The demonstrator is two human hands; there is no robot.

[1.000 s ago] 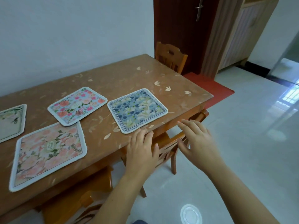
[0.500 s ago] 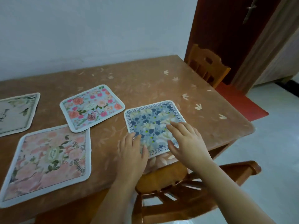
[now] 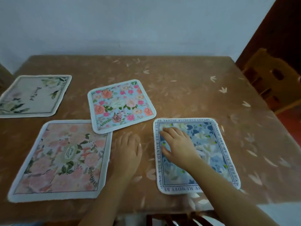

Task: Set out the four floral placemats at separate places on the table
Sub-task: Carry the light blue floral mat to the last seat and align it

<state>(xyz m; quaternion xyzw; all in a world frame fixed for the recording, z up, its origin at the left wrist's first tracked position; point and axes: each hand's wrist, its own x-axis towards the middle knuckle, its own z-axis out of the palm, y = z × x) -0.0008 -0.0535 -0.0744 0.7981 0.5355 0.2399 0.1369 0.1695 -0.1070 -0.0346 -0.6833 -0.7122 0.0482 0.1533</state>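
Four rectangular floral fabric placemats lie flat on the brown leaf-patterned desk point(image 3: 187, 88): cream placemat with green leaves point(image 3: 35, 97) at far left edge, light-blue placemat with pink roses point(image 3: 121, 105) mid-desk, its near corner overlapping the peach rose placemat point(image 3: 61, 159) at near left, blue-and-white bordered placemat point(image 3: 210, 149) near the front edge. Right hand point(image 3: 178, 146) spread flat on the blue-and-white one. Left hand point(image 3: 128, 151) open, palm down on bare desk between the two near mats. No containers.

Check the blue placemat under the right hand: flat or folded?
Flat. The blue placemat lies spread on the table, its border visible apart from where the right hand covers it.
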